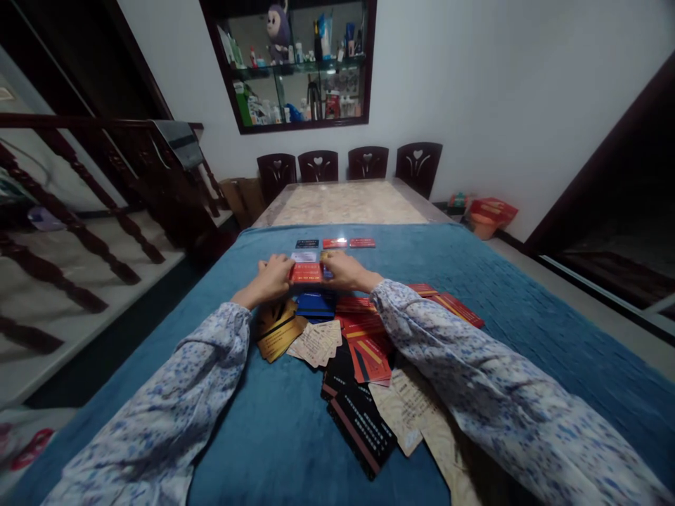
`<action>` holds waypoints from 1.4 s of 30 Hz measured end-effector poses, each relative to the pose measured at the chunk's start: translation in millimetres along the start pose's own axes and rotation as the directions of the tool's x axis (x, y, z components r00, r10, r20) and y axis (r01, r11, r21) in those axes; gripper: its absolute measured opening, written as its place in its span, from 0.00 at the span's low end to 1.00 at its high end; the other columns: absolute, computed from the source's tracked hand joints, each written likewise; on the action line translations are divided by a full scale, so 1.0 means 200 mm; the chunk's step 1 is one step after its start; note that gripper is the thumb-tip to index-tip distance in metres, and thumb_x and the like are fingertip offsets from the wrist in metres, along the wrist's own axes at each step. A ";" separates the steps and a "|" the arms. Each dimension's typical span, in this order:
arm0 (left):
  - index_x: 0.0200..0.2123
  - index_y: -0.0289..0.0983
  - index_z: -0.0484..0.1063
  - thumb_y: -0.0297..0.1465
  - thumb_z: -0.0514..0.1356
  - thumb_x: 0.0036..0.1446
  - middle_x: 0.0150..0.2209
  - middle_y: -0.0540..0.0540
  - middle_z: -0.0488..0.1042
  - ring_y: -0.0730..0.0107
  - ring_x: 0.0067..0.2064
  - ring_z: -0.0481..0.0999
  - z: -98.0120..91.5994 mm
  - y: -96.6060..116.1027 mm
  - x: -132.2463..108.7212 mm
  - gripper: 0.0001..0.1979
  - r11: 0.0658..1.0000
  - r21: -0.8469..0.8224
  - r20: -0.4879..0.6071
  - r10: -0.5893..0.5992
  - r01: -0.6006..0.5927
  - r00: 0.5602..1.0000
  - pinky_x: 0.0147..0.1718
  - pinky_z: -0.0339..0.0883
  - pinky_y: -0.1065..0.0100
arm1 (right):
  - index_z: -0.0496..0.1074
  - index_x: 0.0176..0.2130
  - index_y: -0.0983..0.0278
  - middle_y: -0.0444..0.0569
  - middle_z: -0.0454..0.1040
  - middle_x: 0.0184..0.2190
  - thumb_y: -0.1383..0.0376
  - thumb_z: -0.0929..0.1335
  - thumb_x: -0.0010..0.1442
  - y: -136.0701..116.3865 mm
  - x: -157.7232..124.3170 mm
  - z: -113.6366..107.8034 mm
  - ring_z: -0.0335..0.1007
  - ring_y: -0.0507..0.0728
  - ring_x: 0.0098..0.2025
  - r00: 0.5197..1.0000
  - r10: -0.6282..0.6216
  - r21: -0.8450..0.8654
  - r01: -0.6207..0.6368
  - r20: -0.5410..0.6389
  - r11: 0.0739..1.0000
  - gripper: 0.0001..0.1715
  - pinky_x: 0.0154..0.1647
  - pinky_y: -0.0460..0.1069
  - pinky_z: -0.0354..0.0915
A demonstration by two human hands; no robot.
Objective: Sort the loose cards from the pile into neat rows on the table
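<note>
Both my hands meet over the far part of the blue cloth. A red card (pixel 306 273) with pale print lies between them. The fingers of my left hand (pixel 268 277) are closed on its left edge. My right hand (pixel 345 270) is curled at the card's right side, closed on a card with gold and bluish parts, mostly hidden by the fingers. Just beyond the red card is a whitish card (pixel 304 257). Farther back, a dark card (pixel 306 244) and two red cards (pixel 334 243) form a row.
Nearer me lie fanned gold cards (pixel 279 334), blue cards (pixel 316 304), cream cards (pixel 316 342), red cards (pixel 369 351) and black cards (pixel 363 429). More red cards (pixel 456 309) lie beyond my right forearm. The blue cloth (pixel 253 436) covers the table's near part. Dark chairs (pixel 368 163) line the wall.
</note>
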State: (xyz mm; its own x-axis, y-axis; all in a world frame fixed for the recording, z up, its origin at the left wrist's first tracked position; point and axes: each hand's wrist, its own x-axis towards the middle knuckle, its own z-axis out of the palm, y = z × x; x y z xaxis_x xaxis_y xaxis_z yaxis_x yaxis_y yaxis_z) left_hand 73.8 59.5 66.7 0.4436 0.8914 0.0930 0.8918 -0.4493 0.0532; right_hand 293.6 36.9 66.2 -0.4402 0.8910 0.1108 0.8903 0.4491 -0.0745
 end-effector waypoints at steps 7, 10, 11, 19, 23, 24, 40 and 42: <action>0.50 0.41 0.76 0.27 0.61 0.53 0.52 0.37 0.73 0.43 0.57 0.69 0.01 -0.09 0.06 0.19 0.999 0.017 0.031 -0.032 0.032 0.999 0.55 0.62 0.47 | 0.78 0.52 0.64 0.63 0.75 0.56 0.54 0.71 0.63 -0.03 0.13 0.04 0.69 0.69 0.58 1.000 0.012 -0.047 -0.012 0.011 0.999 0.23 0.52 0.55 0.68; 0.50 0.41 0.76 0.26 0.60 0.53 0.54 0.36 0.73 0.43 0.59 0.69 0.01 -0.11 0.08 0.20 0.999 0.031 0.052 -0.043 0.042 0.998 0.55 0.64 0.48 | 0.78 0.53 0.64 0.64 0.75 0.56 0.53 0.71 0.63 -0.04 0.16 0.04 0.69 0.70 0.58 0.999 0.023 -0.050 -0.021 0.027 0.998 0.24 0.52 0.58 0.69; 0.50 0.40 0.76 0.26 0.60 0.53 0.54 0.36 0.73 0.43 0.59 0.69 0.02 -0.12 0.08 0.20 0.998 0.036 0.060 -0.045 0.043 0.997 0.55 0.64 0.48 | 0.78 0.53 0.64 0.64 0.75 0.56 0.53 0.70 0.63 -0.04 0.17 0.04 0.69 0.70 0.58 0.999 0.025 -0.053 -0.023 0.037 0.998 0.24 0.53 0.59 0.69; 0.50 0.39 0.77 0.29 0.60 0.56 0.53 0.36 0.75 0.45 0.57 0.74 0.06 -0.16 0.13 0.18 0.998 0.038 0.087 -0.051 0.047 0.995 0.53 0.68 0.52 | 0.79 0.52 0.67 0.66 0.74 0.57 0.56 0.71 0.63 -0.05 0.23 0.07 0.67 0.71 0.59 0.996 0.018 -0.024 -0.016 0.087 1.000 0.23 0.56 0.62 0.69; 0.49 0.38 0.78 0.28 0.60 0.55 0.53 0.36 0.75 0.46 0.55 0.75 0.08 -0.18 0.15 0.18 0.999 0.020 0.108 -0.049 0.047 0.993 0.53 0.69 0.51 | 0.79 0.52 0.67 0.66 0.73 0.58 0.55 0.71 0.63 -0.05 0.26 0.08 0.66 0.72 0.61 0.994 0.029 -0.037 -0.025 0.103 0.999 0.24 0.56 0.62 0.70; 0.49 0.38 0.77 0.28 0.60 0.55 0.53 0.36 0.75 0.46 0.55 0.74 0.08 -0.18 0.16 0.18 0.999 0.020 0.117 -0.051 0.049 0.992 0.53 0.69 0.51 | 0.79 0.52 0.67 0.66 0.73 0.58 0.55 0.71 0.62 -0.05 0.27 0.08 0.66 0.72 0.61 0.993 0.033 -0.046 -0.028 0.112 0.999 0.25 0.56 0.62 0.69; 0.44 0.37 0.78 0.26 0.61 0.47 0.46 0.43 0.80 0.53 0.49 0.78 0.12 -0.26 0.25 0.18 1.000 -0.012 0.240 0.019 -0.017 0.971 0.50 0.72 0.61 | 0.79 0.54 0.67 0.64 0.76 0.58 0.57 0.71 0.59 -0.04 0.33 0.09 0.69 0.72 0.60 0.981 0.019 -0.057 -0.008 0.194 0.998 0.27 0.55 0.61 0.71; 0.41 0.36 0.79 0.25 0.61 0.45 0.41 0.44 0.80 0.55 0.45 0.79 0.12 -0.27 0.27 0.17 0.999 -0.039 0.250 0.040 -0.031 0.968 0.46 0.72 0.64 | 0.80 0.53 0.67 0.63 0.77 0.58 0.57 0.71 0.59 -0.04 0.34 0.09 0.70 0.72 0.60 0.980 0.020 -0.054 -0.010 0.200 0.999 0.26 0.55 0.60 0.71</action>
State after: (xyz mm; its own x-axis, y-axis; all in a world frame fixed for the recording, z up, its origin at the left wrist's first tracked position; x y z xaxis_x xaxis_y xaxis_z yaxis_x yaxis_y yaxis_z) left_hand 52.0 133.7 45.1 0.4867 0.8595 -0.1561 0.8736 -0.4785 0.0889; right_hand 254.1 94.9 56.8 -0.4364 0.8952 -0.0907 0.8996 0.4362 -0.0225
